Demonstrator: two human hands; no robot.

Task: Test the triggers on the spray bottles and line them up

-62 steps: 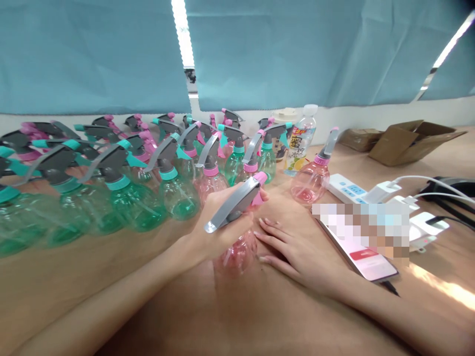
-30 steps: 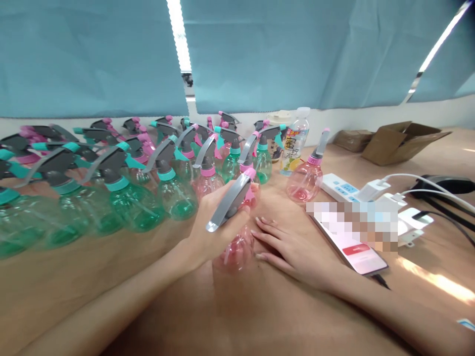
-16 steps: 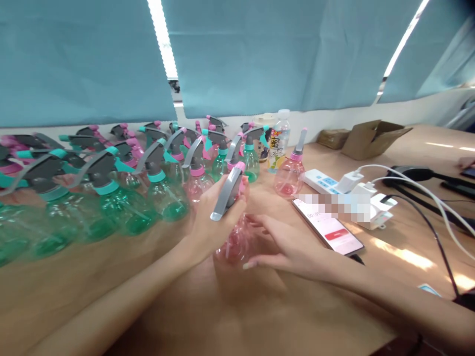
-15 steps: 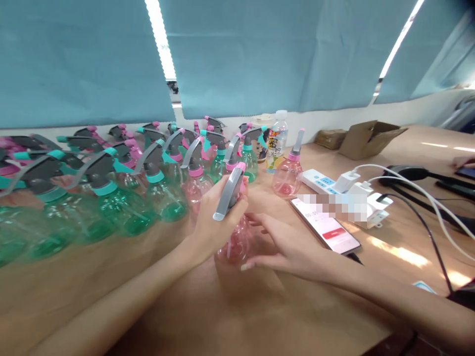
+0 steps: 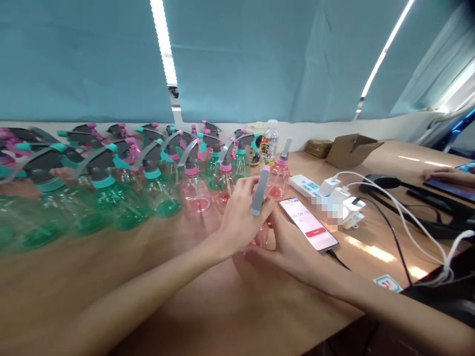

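A clear pink spray bottle (image 5: pixel 261 236) with a grey trigger and pink nozzle stands between my hands over the table. My left hand (image 5: pixel 243 210) is wrapped round its spray head. Lower down, my right hand (image 5: pixel 287 237) closes round the bottle's body from the right, hiding part of it. Several green spray bottles (image 5: pixel 120 205) line the left side. Beside them are a pink spray bottle (image 5: pixel 196 190) and another pink one (image 5: pixel 223 183), just behind my left hand. One more pink bottle (image 5: pixel 279 175) stands behind my hands, near the phone.
A phone (image 5: pixel 309 225) lies right of my hands, beside a white power strip (image 5: pixel 306 187) with plugs and cables. Farther off are a drink bottle (image 5: pixel 270 138), a cardboard box (image 5: pixel 351 151) and a headset (image 5: pixel 384 183). Another person's hand (image 5: pixel 445 174) rests at the far right.
My hands and the held bottle have moved right. My right hand has closed round the bottle's body; its fingers were spread beside it before. The view has shifted slightly.
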